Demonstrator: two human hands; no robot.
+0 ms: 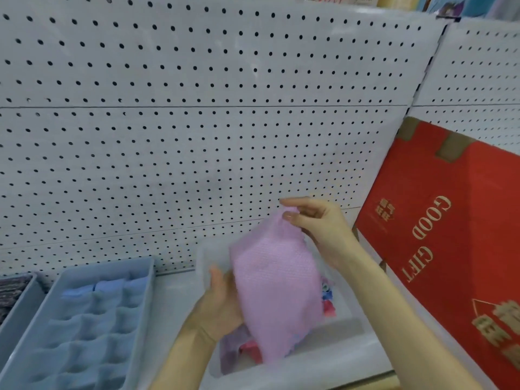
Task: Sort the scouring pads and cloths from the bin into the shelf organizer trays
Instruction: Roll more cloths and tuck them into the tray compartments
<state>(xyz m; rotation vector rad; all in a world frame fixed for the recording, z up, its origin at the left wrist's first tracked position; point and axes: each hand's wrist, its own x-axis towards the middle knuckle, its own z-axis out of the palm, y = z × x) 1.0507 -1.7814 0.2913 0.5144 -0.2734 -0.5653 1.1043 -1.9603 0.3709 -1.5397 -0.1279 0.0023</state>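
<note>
- We see the pink cloth [275, 291] lifted over the translucent bin [323, 364], hanging at a slant with its lower edge down near the bin's contents.
- The right hand [318, 223] pinches the cloth's top corner between thumb and fingertips; the left hand [222, 305] grips its lower left edge, with the fingers hidden behind the fabric.
- We judge the step in hand to be lifting this cloth out or spreading it; it has not yet moved toward a tray.
- Done so far, as we read it: the blue divided tray [92, 347] on the shelf to the left holds folded blue cloths [108, 287] in its back row, and a second tray [28, 313] at the far left edge holds dark scouring pads [12, 291].
- Left to do: most of the blue tray's compartments look bare, and the bin shows more items [327, 301] in pink, red and blue under and behind the held cloth. How many, we cannot tell through the blur.
- We would put the task somewhere in its early to middle part.
- A red box [450, 235] leans against the pegboard [197, 108] just to the right of the bin.
</note>
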